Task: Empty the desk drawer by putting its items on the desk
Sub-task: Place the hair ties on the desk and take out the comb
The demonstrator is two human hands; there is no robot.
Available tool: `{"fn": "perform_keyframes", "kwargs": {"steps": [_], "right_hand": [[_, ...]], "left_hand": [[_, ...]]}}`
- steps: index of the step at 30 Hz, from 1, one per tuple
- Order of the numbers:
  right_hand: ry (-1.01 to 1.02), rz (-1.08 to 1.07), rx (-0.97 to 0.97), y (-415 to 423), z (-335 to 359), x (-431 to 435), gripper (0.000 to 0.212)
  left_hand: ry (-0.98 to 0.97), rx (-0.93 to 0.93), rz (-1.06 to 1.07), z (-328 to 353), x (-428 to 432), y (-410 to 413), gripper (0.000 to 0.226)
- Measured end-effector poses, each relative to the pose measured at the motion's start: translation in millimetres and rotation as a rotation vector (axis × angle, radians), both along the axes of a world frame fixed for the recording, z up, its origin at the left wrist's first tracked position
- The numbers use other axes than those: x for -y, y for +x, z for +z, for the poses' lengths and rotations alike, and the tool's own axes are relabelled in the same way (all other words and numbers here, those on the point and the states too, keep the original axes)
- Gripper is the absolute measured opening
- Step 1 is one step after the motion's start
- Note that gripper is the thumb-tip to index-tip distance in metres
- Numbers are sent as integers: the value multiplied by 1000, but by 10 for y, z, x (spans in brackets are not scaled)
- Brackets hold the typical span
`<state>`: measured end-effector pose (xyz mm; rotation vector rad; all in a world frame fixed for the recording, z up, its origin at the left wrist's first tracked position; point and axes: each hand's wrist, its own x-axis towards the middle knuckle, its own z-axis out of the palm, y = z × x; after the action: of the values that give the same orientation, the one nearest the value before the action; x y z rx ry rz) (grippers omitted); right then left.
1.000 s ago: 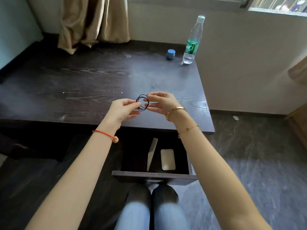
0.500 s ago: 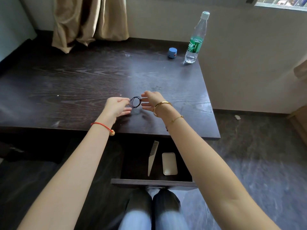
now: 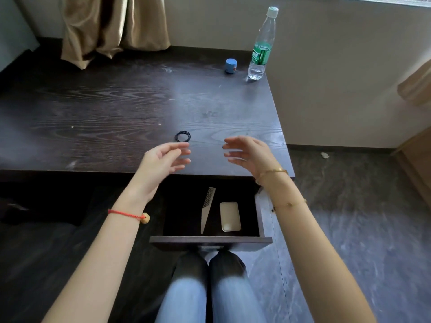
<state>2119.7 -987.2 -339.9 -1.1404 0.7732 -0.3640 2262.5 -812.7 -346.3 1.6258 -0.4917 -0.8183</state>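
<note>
A small bunch of thin black hair ties [image 3: 182, 136] lies flat on the dark wooden desk [image 3: 105, 117], near its front edge. My left hand [image 3: 163, 162] hovers just in front of the ties, fingers apart and empty. My right hand [image 3: 248, 153] hangs over the desk's front right part, also empty with spread fingers. Below the desk the drawer [image 3: 210, 241] stands pulled out. Inside it lie a pale comb [image 3: 207, 209] and, to its right, a flat cream rectangular case [image 3: 230, 216].
A plastic water bottle [image 3: 261, 47] with a green label stands at the desk's back right corner, with a small blue cap-like object [image 3: 231, 65] beside it. A tan curtain [image 3: 112, 26] hangs onto the desk's back. My knees [image 3: 210, 287] are under the drawer front.
Both hands held the black hair ties above the desk, lowered them, and have let go. The ties now lie on the desk and both hands have drawn back, open.
</note>
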Motion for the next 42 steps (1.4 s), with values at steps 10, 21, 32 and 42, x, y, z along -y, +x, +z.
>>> {"fn": "perform_keyframes", "kwargs": {"steps": [10,21,32,42], "right_hand": [[213,137,-560,-772,-1381,-279,38],[440,44,-596,200,-2065,-428,31],[464,-94,-616,385,-2330,-418,21],[474,-124,-618,376,-2392,-443,12]], "left_hand": [[481,-204,-261,-1473,138,-744,38],[694,-322,37,-2004,614,-459,42],[587,-618,162,-2197,598,-356,27],[528,-762,151,-2070,504,-260,15]]}}
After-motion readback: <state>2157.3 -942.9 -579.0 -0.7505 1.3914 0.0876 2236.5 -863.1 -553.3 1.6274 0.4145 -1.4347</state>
